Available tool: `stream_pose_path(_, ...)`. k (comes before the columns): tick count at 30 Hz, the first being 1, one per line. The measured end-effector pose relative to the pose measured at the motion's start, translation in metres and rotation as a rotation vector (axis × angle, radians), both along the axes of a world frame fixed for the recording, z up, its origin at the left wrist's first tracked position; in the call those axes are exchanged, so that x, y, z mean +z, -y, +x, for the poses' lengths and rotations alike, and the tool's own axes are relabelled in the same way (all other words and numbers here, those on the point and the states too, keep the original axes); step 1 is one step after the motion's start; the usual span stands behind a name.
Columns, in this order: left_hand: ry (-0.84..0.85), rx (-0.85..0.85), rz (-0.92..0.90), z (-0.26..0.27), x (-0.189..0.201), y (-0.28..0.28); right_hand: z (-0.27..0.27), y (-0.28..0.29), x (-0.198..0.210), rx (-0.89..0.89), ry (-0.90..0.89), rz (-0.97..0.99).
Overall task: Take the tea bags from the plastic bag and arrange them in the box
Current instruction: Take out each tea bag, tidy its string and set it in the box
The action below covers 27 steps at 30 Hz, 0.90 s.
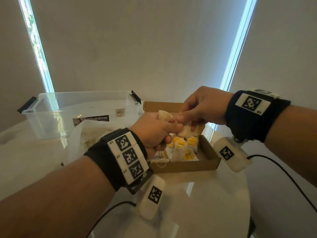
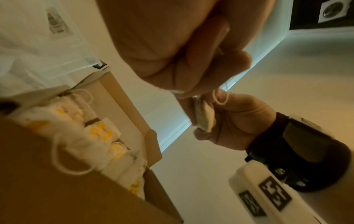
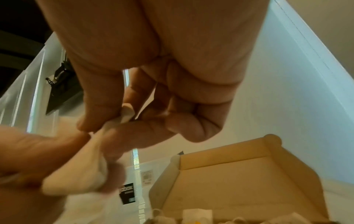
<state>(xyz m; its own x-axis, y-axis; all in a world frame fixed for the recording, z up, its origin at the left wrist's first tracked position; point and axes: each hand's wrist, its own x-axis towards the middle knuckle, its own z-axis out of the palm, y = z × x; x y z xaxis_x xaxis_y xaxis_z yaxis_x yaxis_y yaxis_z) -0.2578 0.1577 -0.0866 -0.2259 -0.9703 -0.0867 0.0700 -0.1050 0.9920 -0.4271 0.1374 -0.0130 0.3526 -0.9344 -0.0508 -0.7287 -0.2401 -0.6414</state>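
Both hands meet above the open cardboard box. My left hand grips a pale tea bag that sticks up out of its fist. My right hand pinches the top of a second tea bag, which hangs right beside the left fingers. That bag shows edge-on in the left wrist view and between both hands in the right wrist view. Several tea bags with yellow tags lie in the box. The plastic bag lies left of the box, partly hidden by my left wrist.
A clear plastic tub labelled Megabox stands at the back left, behind the plastic bag. The box's lid stands up at its far side. The round white table ends close to the box's right. Cables run along my forearms.
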Motion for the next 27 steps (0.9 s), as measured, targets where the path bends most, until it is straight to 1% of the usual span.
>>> stream_pose_path(1,0.038,-0.01,0.025,0.001,-0.003,0.0,-0.005,0.005,-0.001,-0.03,-0.025,-0.02)
stream_pose_path(3,0.186,-0.046,0.068,0.004,-0.007,0.0,-0.017,0.016,-0.006,-0.101,-0.139,-0.056)
stream_pose_path(6,0.474,-0.164,0.097,0.015,-0.013,0.001,-0.034,0.036,-0.022,-0.15,-0.482,-0.028)
stream_pose_path(8,0.582,-0.233,0.114,0.02,-0.015,0.003,-0.039,0.048,-0.037,-0.141,-0.672,0.03)
stream_pose_path(9,0.608,-0.248,0.125,0.021,-0.016,0.003,-0.038,0.053,-0.043,-0.135,-0.717,0.06)
stream_pose_path(12,0.676,-0.267,0.145,0.021,-0.019,0.002,-0.033,0.062,-0.055,-0.109,-0.728,0.14)
stream_pose_path(16,0.708,-0.29,0.162,0.022,-0.029,0.006,-0.019,0.068,-0.063,-0.037,-0.805,0.159)
stream_pose_path(19,0.7,-0.297,0.172,0.023,-0.03,0.007,-0.011,0.075,-0.069,-0.03,-0.839,0.108)
stream_pose_path(23,0.701,-0.309,0.181,0.024,-0.03,0.009,-0.009,0.083,-0.077,-0.077,-0.813,0.0)
stream_pose_path(27,0.725,-0.321,0.178,0.024,-0.029,0.011,-0.007,0.086,-0.077,-0.116,-0.813,-0.047)
